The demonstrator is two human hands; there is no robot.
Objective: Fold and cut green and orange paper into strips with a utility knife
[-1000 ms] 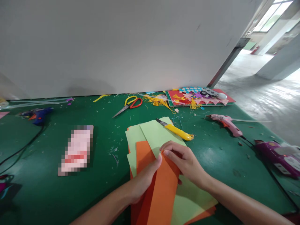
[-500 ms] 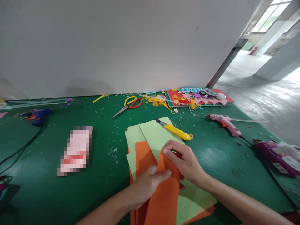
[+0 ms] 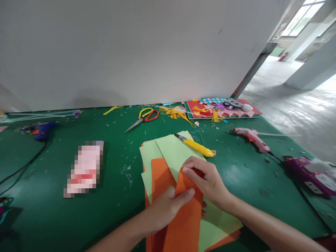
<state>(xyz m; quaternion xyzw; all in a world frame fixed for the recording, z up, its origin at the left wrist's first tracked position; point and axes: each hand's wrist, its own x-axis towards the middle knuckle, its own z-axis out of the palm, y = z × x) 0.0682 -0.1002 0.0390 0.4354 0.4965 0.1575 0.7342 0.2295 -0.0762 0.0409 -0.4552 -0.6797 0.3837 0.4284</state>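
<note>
Between my hands is a folded strip of orange paper [image 3: 183, 224], raised over a stack of sheets. My left hand [image 3: 170, 206] grips it from the left, thumb lying across its front and fingertips showing at its right edge. With thumb and fingers, my right hand [image 3: 203, 175] pinches the strip's top end. Beneath lie light green sheets [image 3: 173, 147] and another orange piece [image 3: 160, 171], with more orange edges poking out. A yellow utility knife [image 3: 198, 146], blade out, rests on the green sheets just beyond my right hand.
Scissors [image 3: 143, 119] with red and yellow handles lie farther back. A pink glue gun [image 3: 252, 138] and purple power strip [image 3: 309, 175] are at right. On the left are a blue glue gun [image 3: 43, 130] and a blurred pink item [image 3: 85, 168]. Yellow tassels [image 3: 174, 112] lie near the white panel [image 3: 131, 52].
My left thumb has slid slightly right and up across the orange strip. My right hand keeps its pinch at the top end, and the things on the table stay put.
</note>
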